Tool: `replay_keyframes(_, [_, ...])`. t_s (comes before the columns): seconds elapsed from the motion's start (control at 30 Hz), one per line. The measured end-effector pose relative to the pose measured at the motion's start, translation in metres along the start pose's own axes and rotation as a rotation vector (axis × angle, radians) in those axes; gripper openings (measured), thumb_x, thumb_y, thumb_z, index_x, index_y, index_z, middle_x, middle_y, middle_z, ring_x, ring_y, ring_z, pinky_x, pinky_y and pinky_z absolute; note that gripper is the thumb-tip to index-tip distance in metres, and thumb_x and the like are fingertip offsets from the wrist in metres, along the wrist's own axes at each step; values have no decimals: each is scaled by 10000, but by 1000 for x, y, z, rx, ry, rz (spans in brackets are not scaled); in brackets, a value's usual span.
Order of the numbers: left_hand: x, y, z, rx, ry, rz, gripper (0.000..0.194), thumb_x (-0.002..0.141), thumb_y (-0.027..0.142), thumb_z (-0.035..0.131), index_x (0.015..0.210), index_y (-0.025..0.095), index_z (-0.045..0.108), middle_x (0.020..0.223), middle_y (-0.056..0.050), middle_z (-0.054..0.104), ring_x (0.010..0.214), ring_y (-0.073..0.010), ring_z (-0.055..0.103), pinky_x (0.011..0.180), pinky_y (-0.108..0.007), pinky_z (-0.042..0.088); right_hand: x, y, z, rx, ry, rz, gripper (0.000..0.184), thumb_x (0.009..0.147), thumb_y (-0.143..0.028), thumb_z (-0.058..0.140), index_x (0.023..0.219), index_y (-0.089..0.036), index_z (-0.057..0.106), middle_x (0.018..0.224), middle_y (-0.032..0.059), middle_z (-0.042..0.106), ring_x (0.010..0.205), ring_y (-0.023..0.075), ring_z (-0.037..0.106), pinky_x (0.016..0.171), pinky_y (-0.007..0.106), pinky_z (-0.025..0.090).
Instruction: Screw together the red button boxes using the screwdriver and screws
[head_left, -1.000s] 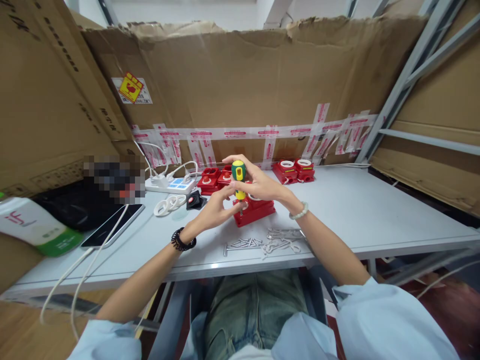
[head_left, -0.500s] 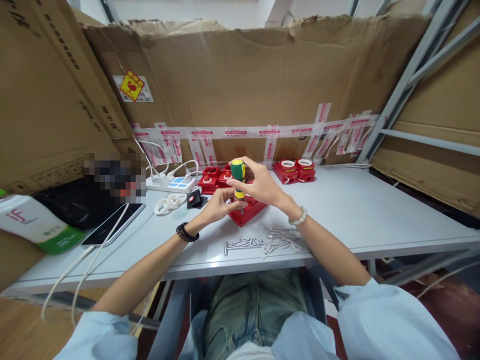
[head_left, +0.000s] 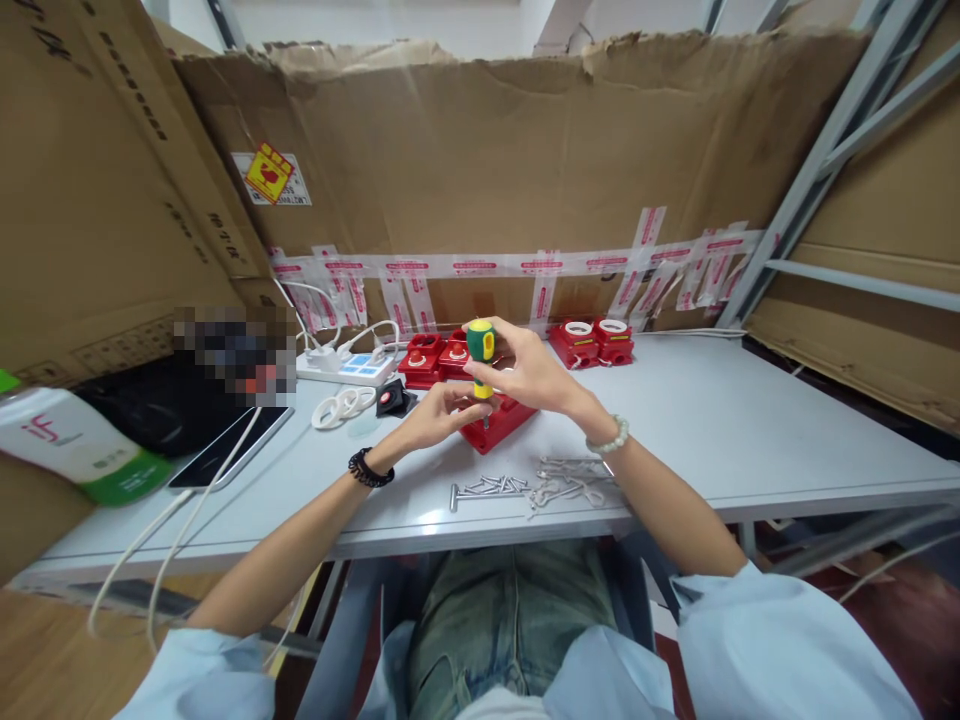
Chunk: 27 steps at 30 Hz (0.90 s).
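A green-and-yellow screwdriver point(head_left: 481, 342) stands nearly upright over a red housing point(head_left: 499, 428). My right hand point(head_left: 529, 368) grips its handle from the right, with thumb and fingers on either side. Lower down, my left hand point(head_left: 439, 415) pinches around the bottom of the screwdriver with thumb and forefinger. The metal shaft shows just below those fingers and points down at the near left part of the housing. Where the tip meets it is too small to make out. Both hands partly cover the housing.
Several screws point(head_left: 491, 487) and tangled white cords point(head_left: 562, 485) lie near the front edge. Red units with white rings point(head_left: 592, 345) stand back right, other red parts point(head_left: 422, 362) behind my left hand. White rings point(head_left: 341, 408), a power strip point(head_left: 345, 368) and a phone point(head_left: 232, 450) lie left.
The screwdriver handle has turned a little: its yellow patch now faces me more. Both hands stay in the same place on it. The whole view has shifted slightly.
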<state>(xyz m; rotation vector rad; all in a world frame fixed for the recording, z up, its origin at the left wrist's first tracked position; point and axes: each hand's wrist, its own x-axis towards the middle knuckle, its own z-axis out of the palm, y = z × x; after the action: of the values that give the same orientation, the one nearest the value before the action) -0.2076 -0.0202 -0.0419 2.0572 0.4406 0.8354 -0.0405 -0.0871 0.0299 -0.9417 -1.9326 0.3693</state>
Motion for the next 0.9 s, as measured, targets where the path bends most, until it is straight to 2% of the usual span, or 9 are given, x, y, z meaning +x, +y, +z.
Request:
replay_keyframes(0.07, [0, 0, 0, 11, -17, -8, 286, 812, 418, 714, 800, 132, 724, 792, -64, 730, 725, -164, 636, 666, -264, 482, 0, 2, -1, 10, 12, 31, 315, 832, -280, 616, 1120, -162, 565, 879, 19, 642, 725, 131, 569, 690, 294, 493])
replay_keyframes(0.2, [4, -5, 5, -9, 92, -26, 325, 726, 407, 794, 657, 129, 639, 624, -15, 653, 557, -111, 550, 583, -247, 437, -1, 3, 2, -28, 75, 43, 240, 820, -310, 636, 1011, -180, 571, 823, -4, 611, 702, 126, 545, 678, 295, 484])
replay_keyframes(0.3, [3, -7, 4, -26, 83, -29, 315, 735, 420, 787, 749, 128, 668, 690, -29, 680, 590, -117, 571, 607, -254, 453, -1, 2, 5, -50, 101, 35, 194, 818, -332, 643, 906, -187, 549, 774, -13, 583, 684, 129, 531, 656, 298, 483])
replay_keyframes(0.4, [1, -4, -1, -2, 18, -15, 305, 811, 434, 717, 891, 140, 719, 814, -55, 722, 683, -139, 611, 643, -256, 462, 0, 2, 5, -35, 109, 38, 221, 824, -330, 638, 968, -183, 559, 818, 2, 611, 712, 138, 551, 669, 305, 494])
replay_keyframes(0.47, [1, -2, -1, 39, 19, -10, 292, 819, 426, 706, 835, 136, 729, 779, -52, 717, 667, -135, 596, 631, -253, 449, 0, 2, 5, -27, 117, 50, 259, 825, -330, 636, 1026, -179, 570, 844, 11, 630, 721, 141, 563, 681, 310, 500])
replay_keyframes(0.6, [5, 0, 8, 14, 115, -38, 326, 722, 423, 780, 687, 125, 652, 617, -9, 632, 535, -96, 493, 536, -234, 386, 0, 3, 5, -32, 133, 55, 338, 789, -332, 677, 1069, -169, 578, 855, 17, 648, 708, 141, 570, 695, 321, 501])
replay_keyframes(0.7, [5, 2, 12, 10, 187, -46, 358, 651, 413, 826, 666, 135, 600, 570, 24, 575, 501, -79, 441, 500, -219, 344, 0, 3, 5, -34, 134, 61, 329, 787, -352, 683, 1039, -166, 582, 876, 29, 654, 712, 148, 575, 701, 334, 501])
replay_keyframes(0.77, [3, 5, 10, 90, 183, -15, 321, 700, 411, 796, 725, 133, 637, 598, 19, 590, 527, -86, 451, 514, -221, 343, 0, 3, 5, -34, 132, 66, 311, 800, -363, 672, 1022, -166, 579, 896, 41, 656, 725, 156, 582, 712, 345, 502])
replay_keyframes(0.9, [-2, 8, 1, 149, 77, -5, 300, 830, 424, 688, 817, 125, 708, 720, -43, 694, 601, -119, 538, 581, -244, 408, 0, 3, 5, -38, 126, 78, 322, 809, -396, 668, 1020, -176, 565, 878, 36, 648, 741, 165, 581, 717, 347, 492])
